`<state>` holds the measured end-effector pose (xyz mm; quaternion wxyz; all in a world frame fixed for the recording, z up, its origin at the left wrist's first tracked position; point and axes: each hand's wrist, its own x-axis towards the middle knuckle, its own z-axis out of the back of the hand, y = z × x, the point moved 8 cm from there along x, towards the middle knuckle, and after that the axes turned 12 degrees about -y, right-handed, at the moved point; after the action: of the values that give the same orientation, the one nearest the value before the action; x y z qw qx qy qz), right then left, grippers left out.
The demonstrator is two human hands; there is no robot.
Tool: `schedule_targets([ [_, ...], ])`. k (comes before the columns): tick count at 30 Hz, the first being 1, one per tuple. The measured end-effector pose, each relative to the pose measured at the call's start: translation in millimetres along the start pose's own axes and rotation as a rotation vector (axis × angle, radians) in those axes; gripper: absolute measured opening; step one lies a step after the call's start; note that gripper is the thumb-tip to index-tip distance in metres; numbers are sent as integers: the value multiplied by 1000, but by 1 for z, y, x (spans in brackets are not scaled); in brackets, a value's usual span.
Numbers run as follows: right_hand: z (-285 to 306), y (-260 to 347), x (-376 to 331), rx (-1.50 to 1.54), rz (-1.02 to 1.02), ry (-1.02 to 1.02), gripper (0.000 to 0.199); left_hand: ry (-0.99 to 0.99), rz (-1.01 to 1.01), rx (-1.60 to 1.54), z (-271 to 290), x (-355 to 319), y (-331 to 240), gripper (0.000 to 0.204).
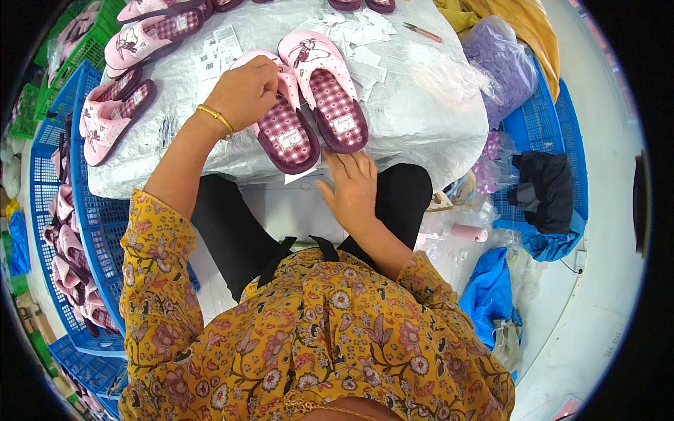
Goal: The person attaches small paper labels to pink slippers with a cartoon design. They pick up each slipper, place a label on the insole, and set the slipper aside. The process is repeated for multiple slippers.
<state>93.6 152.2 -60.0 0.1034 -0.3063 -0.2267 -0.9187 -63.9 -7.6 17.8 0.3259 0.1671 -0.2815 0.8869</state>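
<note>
Bench [421, 119], wrapped in clear plastic sheeting, filling the upper middle. Blue crates [105, 217] stacked along the left side, packed with more pink slippers; another blue crate [547, 119] at the right, holding a dark cloth [544, 189] and a bag of purple pieces [502, 63]. Yellow fabric [526, 24] heaped at the top right corner.

Pair of pink slippers [330, 98] with checked insoles lying side by side at the near edge of the bench, toes pointing away, sides touching. Two further pairs [112, 112] resting on the bench at the left. White paper tags [365, 42] scattered behind the pair, a pencil [421, 31] just beyond them.

Left hand [246, 91] over the left slipper's upper, fingers pinched together on its pink strap. Right hand [351, 189] flat, fingers spread, pressed on the plastic at the bench edge just below the right slipper's heel, gripping nothing. Gold bangle [216, 118] on the left wrist.
</note>
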Motion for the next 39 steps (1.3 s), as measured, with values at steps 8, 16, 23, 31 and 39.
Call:
schedule_targets([
  [8, 3, -9, 0, 143, 27, -162, 30, -21, 26, 0, -1, -5, -2, 7],
  [16, 32, -47, 22, 828, -723, 249, 22, -16, 66, -15, -1, -9, -2, 7],
  [23, 35, -76, 67, 738, -576, 35, 44, -105, 111, -159, 9, -13, -8, 5],
  [31, 40, -88, 64, 526, -527, 30, 33, -439, 20, -150, 43, -15, -44, 7],
  [39, 26, -107, 53, 827, -740, 180, 29, -244, 438, -376, 11, -25, -37, 4],
])
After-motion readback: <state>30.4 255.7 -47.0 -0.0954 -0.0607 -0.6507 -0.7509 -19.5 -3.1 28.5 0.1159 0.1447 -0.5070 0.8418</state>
